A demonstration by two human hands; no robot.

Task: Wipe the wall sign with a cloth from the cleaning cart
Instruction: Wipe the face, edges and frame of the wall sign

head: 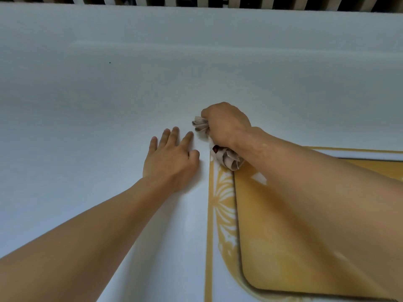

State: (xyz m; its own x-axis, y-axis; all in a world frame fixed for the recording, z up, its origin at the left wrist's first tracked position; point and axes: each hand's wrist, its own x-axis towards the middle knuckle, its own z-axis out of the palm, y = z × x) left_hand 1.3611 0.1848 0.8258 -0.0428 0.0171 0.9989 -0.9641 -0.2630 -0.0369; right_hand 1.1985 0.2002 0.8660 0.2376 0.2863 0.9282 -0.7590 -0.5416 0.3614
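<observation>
The wall sign (257, 247) is yellow with a white floral border and a thin yellow outer frame, filling the lower right of the head view. My right hand (226, 125) is shut on a crumpled grey-white cloth (227, 160) with a dark red patch, pressed against the sign's top left corner. More of the cloth sticks out above the fist. My left hand (172, 155) lies flat on the white wall just left of the sign, fingers spread, holding nothing. My right forearm hides much of the sign's upper part.
A plain white wall (109, 94) surrounds the sign. A row of pale slats (196, 1) with dark gaps runs along the top edge of the view.
</observation>
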